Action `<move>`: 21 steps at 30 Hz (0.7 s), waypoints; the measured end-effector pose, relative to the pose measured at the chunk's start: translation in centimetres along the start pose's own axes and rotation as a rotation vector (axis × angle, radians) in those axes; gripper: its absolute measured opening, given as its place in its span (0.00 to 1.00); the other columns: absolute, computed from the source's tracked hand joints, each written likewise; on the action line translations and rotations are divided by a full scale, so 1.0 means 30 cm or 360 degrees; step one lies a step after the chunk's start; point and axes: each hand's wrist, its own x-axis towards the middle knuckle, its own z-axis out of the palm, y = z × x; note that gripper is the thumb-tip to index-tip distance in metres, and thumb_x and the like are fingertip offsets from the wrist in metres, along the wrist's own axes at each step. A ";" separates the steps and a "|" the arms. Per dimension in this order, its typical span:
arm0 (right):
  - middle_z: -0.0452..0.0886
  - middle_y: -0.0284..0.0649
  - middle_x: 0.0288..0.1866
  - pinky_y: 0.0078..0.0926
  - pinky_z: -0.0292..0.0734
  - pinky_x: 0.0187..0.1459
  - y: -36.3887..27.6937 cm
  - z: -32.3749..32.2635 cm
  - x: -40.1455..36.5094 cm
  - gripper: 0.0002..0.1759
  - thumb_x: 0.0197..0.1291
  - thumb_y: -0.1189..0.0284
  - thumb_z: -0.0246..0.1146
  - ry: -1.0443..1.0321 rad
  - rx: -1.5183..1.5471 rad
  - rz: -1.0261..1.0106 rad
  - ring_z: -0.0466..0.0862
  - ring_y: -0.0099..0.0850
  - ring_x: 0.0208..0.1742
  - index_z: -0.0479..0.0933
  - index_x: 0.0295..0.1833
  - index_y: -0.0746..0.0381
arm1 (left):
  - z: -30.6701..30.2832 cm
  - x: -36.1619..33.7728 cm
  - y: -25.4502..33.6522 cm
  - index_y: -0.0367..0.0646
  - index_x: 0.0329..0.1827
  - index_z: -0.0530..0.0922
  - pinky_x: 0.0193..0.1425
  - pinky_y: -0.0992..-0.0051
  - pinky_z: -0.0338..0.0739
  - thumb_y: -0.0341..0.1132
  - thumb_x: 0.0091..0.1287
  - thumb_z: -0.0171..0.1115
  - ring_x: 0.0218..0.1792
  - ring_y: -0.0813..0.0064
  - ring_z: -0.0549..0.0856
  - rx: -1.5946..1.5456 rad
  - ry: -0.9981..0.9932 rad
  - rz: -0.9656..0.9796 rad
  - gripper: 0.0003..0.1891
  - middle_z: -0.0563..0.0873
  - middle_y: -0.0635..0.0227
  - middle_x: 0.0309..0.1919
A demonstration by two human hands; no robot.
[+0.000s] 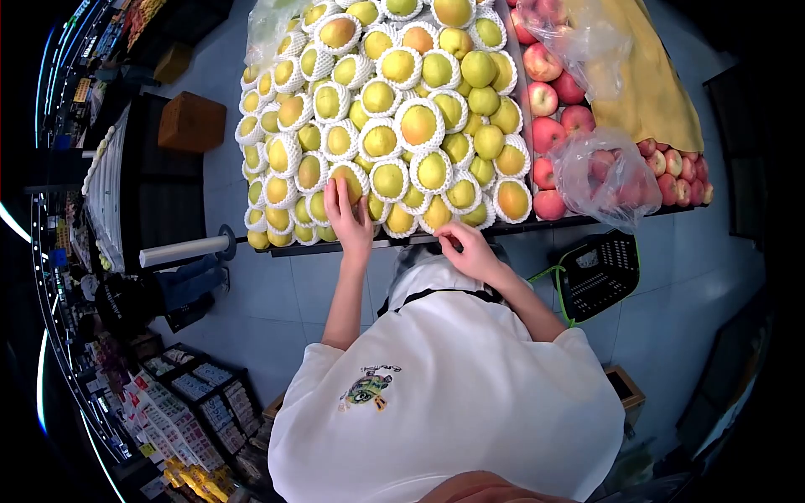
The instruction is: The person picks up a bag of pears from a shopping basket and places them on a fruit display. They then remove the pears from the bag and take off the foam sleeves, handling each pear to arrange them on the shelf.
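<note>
Yellow-green pears, many in white foam nets, fill a large display. My left hand rests on the front rows, its fingers stretched out over a netted pear. At the display's front edge is my right hand, with its fingers curled in and their tips close to a netted pear. Whatever the right fingers may hold is too small to make out. Some pears without nets lie toward the right side of the pile.
Red apples, clear plastic bags and a yellow cloth are on the right. A black basket with green trim stands on the floor. A person, a brown box and shelves are at the left.
</note>
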 end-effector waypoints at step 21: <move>0.87 0.41 0.44 0.40 0.83 0.44 -0.084 0.065 0.035 0.08 0.66 0.75 0.64 -0.0219 -0.0061 -0.0387 0.88 0.43 0.43 0.81 0.49 0.61 | 0.016 -0.003 0.012 0.36 0.75 0.74 0.70 0.56 0.73 0.37 0.80 0.61 0.66 0.51 0.75 0.0063 0.0278 -0.0069 0.24 0.74 0.50 0.65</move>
